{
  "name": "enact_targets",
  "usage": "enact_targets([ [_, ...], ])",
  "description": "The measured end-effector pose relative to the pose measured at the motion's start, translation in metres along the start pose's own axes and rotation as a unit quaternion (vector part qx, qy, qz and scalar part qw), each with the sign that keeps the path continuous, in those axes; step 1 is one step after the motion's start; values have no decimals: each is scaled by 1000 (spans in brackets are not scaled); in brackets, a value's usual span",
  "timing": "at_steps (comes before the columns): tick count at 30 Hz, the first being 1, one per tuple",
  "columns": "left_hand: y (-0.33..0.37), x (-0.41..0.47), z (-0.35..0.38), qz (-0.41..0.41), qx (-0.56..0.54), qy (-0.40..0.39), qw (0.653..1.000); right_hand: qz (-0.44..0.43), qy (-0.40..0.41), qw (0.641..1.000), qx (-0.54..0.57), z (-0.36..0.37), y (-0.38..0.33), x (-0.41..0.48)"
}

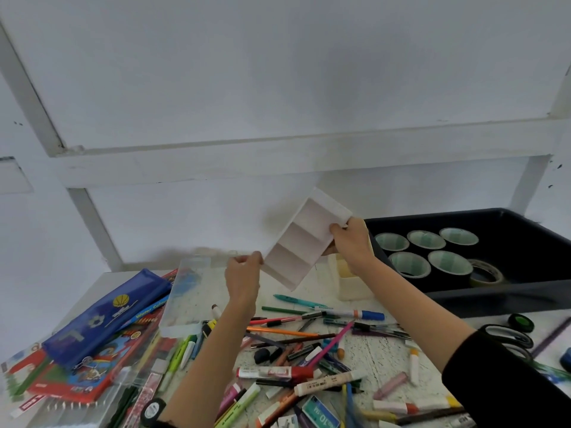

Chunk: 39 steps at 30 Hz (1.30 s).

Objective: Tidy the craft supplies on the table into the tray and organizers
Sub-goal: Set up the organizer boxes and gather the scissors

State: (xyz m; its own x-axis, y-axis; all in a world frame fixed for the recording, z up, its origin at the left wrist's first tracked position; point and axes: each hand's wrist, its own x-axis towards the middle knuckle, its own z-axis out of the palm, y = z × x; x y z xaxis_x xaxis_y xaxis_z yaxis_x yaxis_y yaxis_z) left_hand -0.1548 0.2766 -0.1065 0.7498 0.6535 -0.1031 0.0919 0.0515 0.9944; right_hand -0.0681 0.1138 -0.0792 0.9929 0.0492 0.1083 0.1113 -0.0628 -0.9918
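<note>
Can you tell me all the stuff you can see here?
white organizer: one, white, held above the table
black tray: one, black, right side
tape rolls: six, five greenish-white, one yellowish, inside black tray
clear box: one, see-through, left of middle
pencil case: one, blue, far left
pens and markers: many, mixed colours, scattered mid-table
scissors: one, black handles, right edge
left hand: one, pinches white organizer's lower corner
right hand: one, grips white organizer's upper end

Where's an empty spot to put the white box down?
The white box could go on bare table between the clear box and the cream box, behind the pens. Another patch: between pens and scissors. The front is crowded.
</note>
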Motion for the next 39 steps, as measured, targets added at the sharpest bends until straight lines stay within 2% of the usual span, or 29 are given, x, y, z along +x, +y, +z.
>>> enact_targets([
  [2,-9,3,1,-46,14,-109,993,10,9,1000,8,2,-2,2],
  [4,-16,4,5,-57,6,-138,989,9,16,1000,8,4,-5,1],
  [8,-30,9,14,-64,-60,-103,991,-5,18,1000,-16,8,-6,3],
  [12,-37,11,22,-101,-112,-111,982,-4,8,999,-48,11,0,15],
  [16,-36,17,35,-117,-158,-91,976,-47,-91,991,-82,17,17,17],
  [19,-36,21,47,-137,-195,-99,966,-25,-142,984,-107,17,41,12],
  [22,-39,27,50,-142,-195,-86,967,-14,-140,980,-137,16,50,12],
  [24,-37,32,48,-132,-174,-67,974,-62,-102,985,-121,17,44,11],
  [26,-32,38,42,-94,-121,-45,987,-170,-26,972,-159,14,31,17],
  [28,-21,42,34,-36,-48,-27,998,-252,24,935,-247,9,17,27],
  [29,-14,42,30,-1,-6,-20,1000,-258,29,924,-281,7,11,32],
  [31,2,44,22,83,80,-5,993,-223,-2,932,-286,8,4,41],
  [33,22,48,14,160,182,22,970,-193,-53,952,-232,10,2,45],
  [35,43,55,7,236,281,53,929,-177,-76,953,-236,11,5,46],
  [39,79,64,10,364,390,64,844,-84,-90,965,-233,22,22,40],
])
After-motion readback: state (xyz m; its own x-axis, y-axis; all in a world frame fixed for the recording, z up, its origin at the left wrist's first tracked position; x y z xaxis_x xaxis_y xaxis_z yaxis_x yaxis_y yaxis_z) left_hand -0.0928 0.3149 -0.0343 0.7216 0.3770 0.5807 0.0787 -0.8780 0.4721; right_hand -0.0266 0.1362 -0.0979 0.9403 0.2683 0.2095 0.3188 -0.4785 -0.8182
